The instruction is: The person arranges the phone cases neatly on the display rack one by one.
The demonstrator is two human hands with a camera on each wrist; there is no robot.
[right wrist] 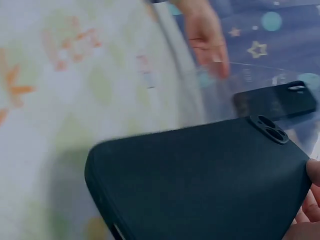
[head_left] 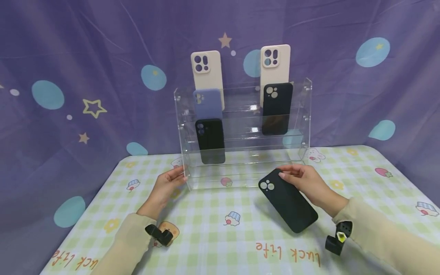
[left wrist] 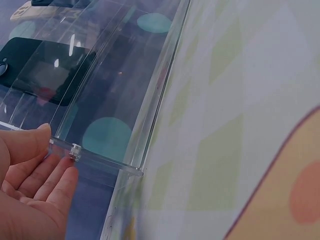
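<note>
My right hand (head_left: pixel 306 182) pinches a black phone case (head_left: pixel 288 202) by its upper corner, thumb on the back. The case hangs tilted above the cloth, in front of a clear acrylic display rack (head_left: pixel 247 152), and fills much of the right wrist view. At the rack's lower left side my left hand (left wrist: pixel 32 185) holds the edge, with thumb and fingers on either side of the clear panel. In the rack's left column stand a white case (head_left: pixel 211 78), a blue case (head_left: pixel 207 104) and a black case (head_left: pixel 210 139). A white case (head_left: pixel 275 72) and a black case (head_left: pixel 277 107) stand on the right.
The rack stands on a table with a green checked cloth (head_left: pixel 206 244), printed with cartoon pictures and lettering. A purple curtain (head_left: pixel 103 46) with stars and blue ovals hangs right behind it. Black wrist cameras are strapped on both sleeves.
</note>
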